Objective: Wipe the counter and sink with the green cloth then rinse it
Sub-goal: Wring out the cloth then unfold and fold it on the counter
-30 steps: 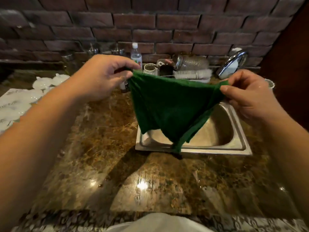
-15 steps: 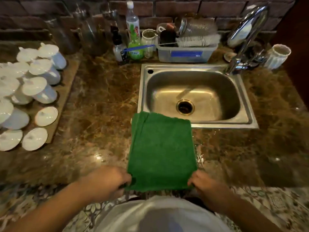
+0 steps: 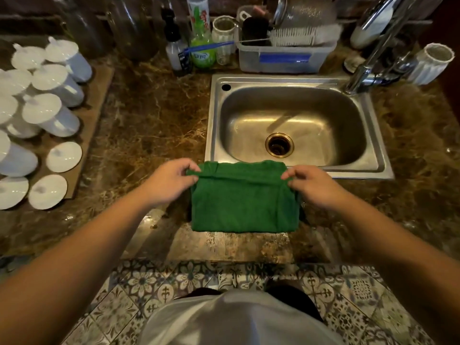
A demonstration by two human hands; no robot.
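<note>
Left hand (image 3: 171, 181) and right hand (image 3: 310, 185) each pinch a top corner of the folded, nubby green cloth (image 3: 244, 207); rectangle on glossy brown marble counter (image 3: 149, 120), overlapping steel sink (image 3: 358, 174) rim.

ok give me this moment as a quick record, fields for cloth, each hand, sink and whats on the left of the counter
cloth: green cloth, folded, lying on the counter in front of the sink
left hand: left hand pinches the cloth's far left corner
right hand: right hand pinches the far right corner
sink: steel sink, basin empty, no water seen running
counter left: white lidded cups
</note>
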